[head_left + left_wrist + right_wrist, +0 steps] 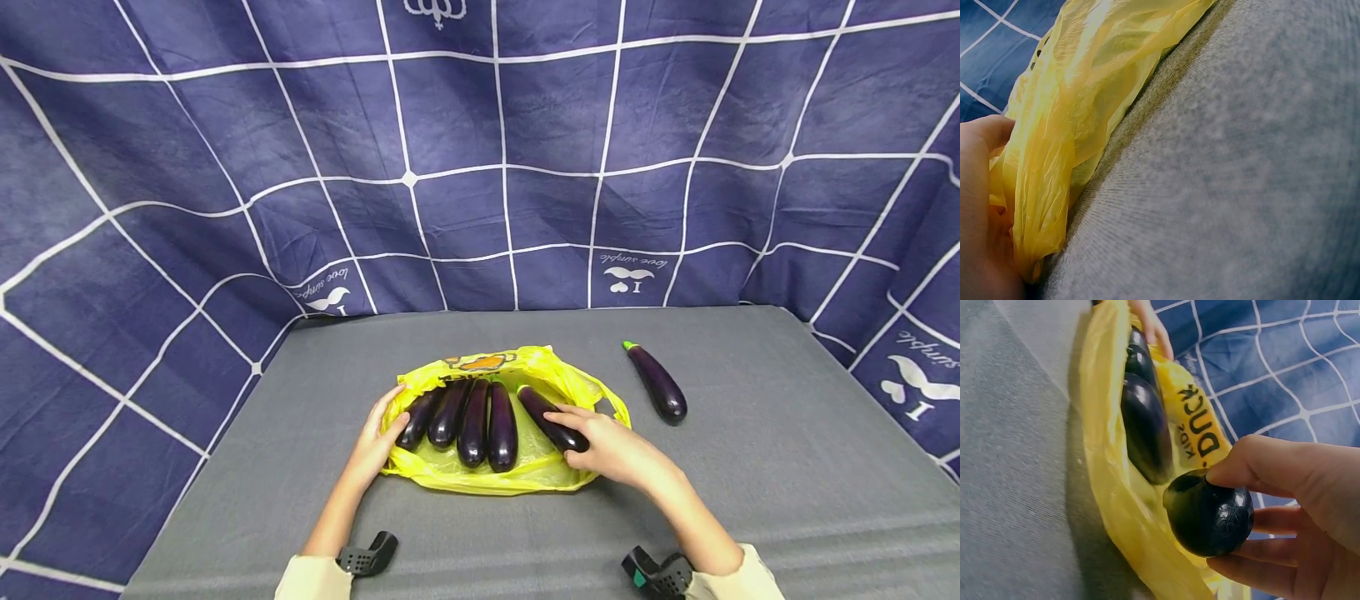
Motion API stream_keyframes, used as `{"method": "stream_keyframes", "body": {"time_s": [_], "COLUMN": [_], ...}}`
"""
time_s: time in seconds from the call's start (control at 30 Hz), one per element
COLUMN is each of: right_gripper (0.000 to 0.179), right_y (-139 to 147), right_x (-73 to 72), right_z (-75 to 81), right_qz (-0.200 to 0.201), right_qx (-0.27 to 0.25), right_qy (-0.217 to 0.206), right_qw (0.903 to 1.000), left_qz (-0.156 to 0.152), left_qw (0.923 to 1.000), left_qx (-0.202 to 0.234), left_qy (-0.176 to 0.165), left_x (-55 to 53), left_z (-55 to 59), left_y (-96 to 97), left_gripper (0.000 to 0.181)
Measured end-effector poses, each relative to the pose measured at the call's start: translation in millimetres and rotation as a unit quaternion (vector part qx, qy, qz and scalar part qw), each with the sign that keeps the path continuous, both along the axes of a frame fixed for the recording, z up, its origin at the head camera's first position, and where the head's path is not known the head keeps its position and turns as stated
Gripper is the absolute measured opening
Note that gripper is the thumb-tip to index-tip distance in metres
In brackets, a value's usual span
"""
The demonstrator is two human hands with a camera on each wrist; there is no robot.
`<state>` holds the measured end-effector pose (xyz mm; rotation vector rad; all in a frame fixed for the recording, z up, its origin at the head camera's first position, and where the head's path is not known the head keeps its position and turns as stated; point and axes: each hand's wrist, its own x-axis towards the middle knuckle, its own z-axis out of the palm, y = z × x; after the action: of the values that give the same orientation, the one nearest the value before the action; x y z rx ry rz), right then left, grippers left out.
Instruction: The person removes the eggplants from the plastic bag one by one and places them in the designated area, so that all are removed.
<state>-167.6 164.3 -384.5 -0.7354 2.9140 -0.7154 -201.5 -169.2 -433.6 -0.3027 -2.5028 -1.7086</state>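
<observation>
A yellow plastic bag [480, 482] lies with its mouth spread wide, and several dark purple eggplants [502, 429] rest side by side in its left and middle part. My left hand [371, 443] holds the bag's left edge, thumb on the inner side; the other fingers are partly hidden behind the plastic. At the bag's right side, my right hand [611, 446] grips another eggplant [538, 410] by its thick end, its green stem pointing into the bag. The right wrist view shows thumb and fingers around that eggplant's rounded end [1210, 515].
One more eggplant [660, 385] lies on the grey tabletop [750, 467], to the right of the bag. A blue cloth with white grid lines [465, 208] hangs behind the table and along its sides.
</observation>
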Motion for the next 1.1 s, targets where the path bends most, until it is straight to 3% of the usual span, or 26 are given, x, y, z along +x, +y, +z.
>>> {"method": "stream_keyframes", "body": {"time_s": [0.33,0.73,0.93,1.1], "right_gripper": [0.056,0.057,0.059,0.06], "right_y": [13.0,33.2,47.0,57.4], "right_x": [5.9,10.0,10.8,11.5], "right_z": [16.3,31.0,38.2,39.9], "right_qz": [-0.003,0.034,0.067,0.068], "right_qx": [0.019,0.028,-0.001,-0.028], "right_qy": [-0.048,-0.017,-0.012,-0.013], "right_qw": [0.9987,0.9989,0.9977,0.9972], "left_qz": [-0.006,-0.004,-0.002,-0.001], "left_qw": [0.9999,0.9999,1.0,1.0], "left_qx": [0.01,0.012,0.007,0.004], "left_qy": [0.006,0.003,-0.002,-0.002], "left_x": [-1.4,-1.0,0.2,-0.1], "left_z": [-2.4,-0.8,1.2,0.4], "left_y": [1.1,-0.5,0.0,-0.1], "left_gripper": [0.046,0.047,0.046,0.047]}}
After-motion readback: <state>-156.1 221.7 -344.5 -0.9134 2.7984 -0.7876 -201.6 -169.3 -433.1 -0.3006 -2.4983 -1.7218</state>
